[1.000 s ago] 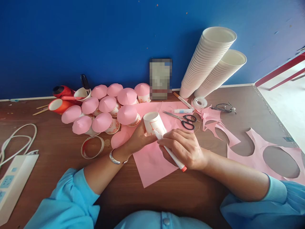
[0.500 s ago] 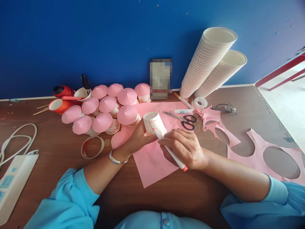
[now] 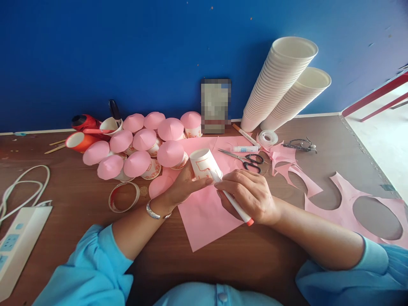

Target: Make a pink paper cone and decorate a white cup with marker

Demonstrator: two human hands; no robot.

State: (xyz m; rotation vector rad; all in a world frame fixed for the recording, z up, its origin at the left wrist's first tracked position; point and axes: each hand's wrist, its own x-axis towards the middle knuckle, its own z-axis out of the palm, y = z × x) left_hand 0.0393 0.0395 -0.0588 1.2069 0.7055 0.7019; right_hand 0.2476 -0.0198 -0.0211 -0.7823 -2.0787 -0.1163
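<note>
My left hand [image 3: 185,185] is closed round a white paper cup [image 3: 204,162] that lies tilted over a pink paper sheet [image 3: 204,212], its open mouth facing up and away. An orange drawn outline shows on the cup's side. My right hand [image 3: 250,195] grips a white marker with an orange end [image 3: 236,206], its tip touching the cup's side. A silver bracelet [image 3: 153,212] circles my left wrist.
Several pink-capped cups [image 3: 143,144] cluster at the left. Two slanted stacks of white cups [image 3: 283,85] lean against the blue wall. Scissors [image 3: 247,159], a glue stick [image 3: 245,148], a tape roll [image 3: 267,137], cut pink scraps [image 3: 347,199], a cup ring [image 3: 123,196] and a power strip [image 3: 15,242] lie around.
The cup has turned slightly in my left hand and the marker has shifted a little to the right along its side. Everything else stays in place.
</note>
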